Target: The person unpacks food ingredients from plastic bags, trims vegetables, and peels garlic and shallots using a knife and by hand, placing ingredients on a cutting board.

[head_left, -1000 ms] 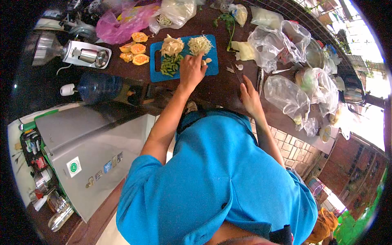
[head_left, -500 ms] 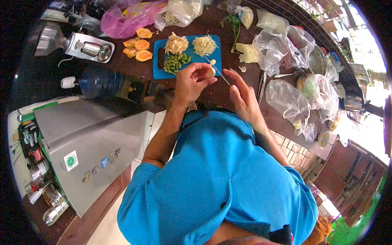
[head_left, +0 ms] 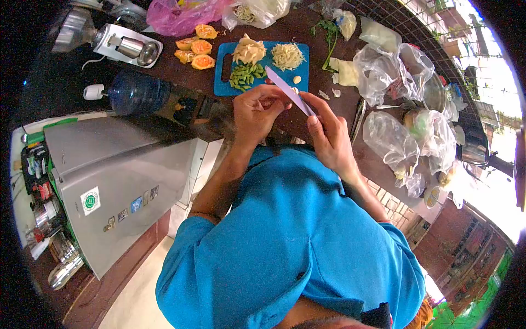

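My right hand (head_left: pixel 330 131) grips a knife (head_left: pixel 286 88), its pale blade pointing up and left, broad side showing. My left hand (head_left: pixel 256 112) has its fingers curled together at the blade's left side. A garlic clove (head_left: pixel 295 91) is pinched at these fingertips, mostly covered by the blade. Beyond the hands lies a blue cutting board (head_left: pixel 221 89). It carries pale sliced pieces (head_left: pixel 249 50), thin whitish shreds (head_left: pixel 287 57), cut green pieces (head_left: pixel 246 75) and another clove (head_left: pixel 297 80). Bits of garlic skin (head_left: pixel 324 95) lie right of the board.
Orange halved fruits (head_left: pixel 202 47) sit left of the board. Plastic bags (head_left: pixel 390 134) crowd the right side, near a green herb sprig (head_left: pixel 331 41). A pink bag (head_left: pixel 186 19) lies at the back. A blue water jug (head_left: pixel 137 93) and grey refrigerator (head_left: pixel 126 164) stand left.
My right hand has brought the knife up and left, turning its broad side into view across the clove in my left fingers. The whole view has shifted slightly.
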A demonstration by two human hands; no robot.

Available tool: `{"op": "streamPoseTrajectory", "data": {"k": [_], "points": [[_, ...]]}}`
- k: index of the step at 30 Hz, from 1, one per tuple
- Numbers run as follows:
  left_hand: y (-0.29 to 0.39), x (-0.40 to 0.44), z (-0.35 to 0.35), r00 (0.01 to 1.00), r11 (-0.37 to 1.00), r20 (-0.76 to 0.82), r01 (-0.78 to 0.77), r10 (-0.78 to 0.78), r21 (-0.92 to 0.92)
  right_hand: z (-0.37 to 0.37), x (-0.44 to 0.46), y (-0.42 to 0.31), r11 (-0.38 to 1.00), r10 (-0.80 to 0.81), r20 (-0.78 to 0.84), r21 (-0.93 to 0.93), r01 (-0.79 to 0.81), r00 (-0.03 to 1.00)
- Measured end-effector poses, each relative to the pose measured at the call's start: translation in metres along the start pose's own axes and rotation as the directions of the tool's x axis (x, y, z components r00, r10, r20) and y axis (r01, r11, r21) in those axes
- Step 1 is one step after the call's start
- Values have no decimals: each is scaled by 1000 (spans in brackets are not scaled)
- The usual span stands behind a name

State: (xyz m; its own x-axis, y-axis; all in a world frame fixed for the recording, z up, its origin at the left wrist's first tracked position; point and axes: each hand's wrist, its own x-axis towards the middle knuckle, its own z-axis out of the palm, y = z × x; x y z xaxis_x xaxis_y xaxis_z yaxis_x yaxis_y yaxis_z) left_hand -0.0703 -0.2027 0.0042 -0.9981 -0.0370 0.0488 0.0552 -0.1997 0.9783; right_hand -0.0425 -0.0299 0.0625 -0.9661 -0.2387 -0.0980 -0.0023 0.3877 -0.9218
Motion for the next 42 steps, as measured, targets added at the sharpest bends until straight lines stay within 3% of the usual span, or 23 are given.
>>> {"op": "streamPoseTrajectory", "data": {"k": [4, 8, 10, 12, 13, 16, 18, 22, 25, 27, 31, 34, 36, 37, 39, 42], "points": [[12, -1, 0, 1000, 991, 1, -4, 4, 135, 1, -2, -1, 999, -41, -16, -26, 41, 999], [20, -2, -1, 999, 999, 40, -24, 25, -21, -2, -5, -12, 998, 30, 29, -53, -28, 999], [31, -3, -1, 998, 998, 66, -16, 21, -68, -1, -6, -13, 999, -38, -4, -12, 38, 999], [49, -4, 1, 997, 986, 64, 40, -52, 163, -1, -7, -16, 997, -76, -13, -2, 76, 997], [53, -5, 1, 996, 986, 65, 42, -53, 164, -1, -7, -18, 993, -114, -20, 7, 115, 993], [59, -6, 1, 996, 980, 88, -15, -2, 200, -4, -9, -21, 996, -88, -6, -20, 88, 996], [60, -6, 2, 989, 983, 99, -126, 114, 131, -3, -9, -21, 992, -124, -21, -21, 124, 992], [62, -9, 1, 990, 984, 111, -103, 86, 148, 1, -8, -14, 974, -225, -58, -4, 225, 973], [61, -10, 1, 985, 986, 112, -142, 131, 93, 1, -10, -19, 976, -214, -67, 18, 216, 974], [64, -10, 3, 968, 961, 119, -235, 219, 149, -2, -11, -23, 981, -195, -53, 5, 195, 979], [66, -11, 0, 963, 966, 155, -237, 220, 104, -6, -12, -26, 985, -175, -12, -4, 175, 985], [71, -13, 2, 982, 976, 127, -156, 136, 155, -2, -12, -22, 972, -233, -36, 30, 234, 972], [73, -14, 5, 998, 999, 64, -9, 11, -37, -4, -13, -26, 976, -214, -25, 25, 214, 977], [74, -14, 4, 998, 999, 63, -9, 11, -37, -5, -14, -27, 980, -195, -15, 21, 195, 981], [75, -13, 1, 993, 994, 115, -27, 14, 106, -2, -12, -21, 971, -240, -34, 4, 240, 970], [78, -13, -2, 992, 989, 125, 8, -27, 145, -3, -12, -19, 963, -270, -42, -11, 269, 962]]}}
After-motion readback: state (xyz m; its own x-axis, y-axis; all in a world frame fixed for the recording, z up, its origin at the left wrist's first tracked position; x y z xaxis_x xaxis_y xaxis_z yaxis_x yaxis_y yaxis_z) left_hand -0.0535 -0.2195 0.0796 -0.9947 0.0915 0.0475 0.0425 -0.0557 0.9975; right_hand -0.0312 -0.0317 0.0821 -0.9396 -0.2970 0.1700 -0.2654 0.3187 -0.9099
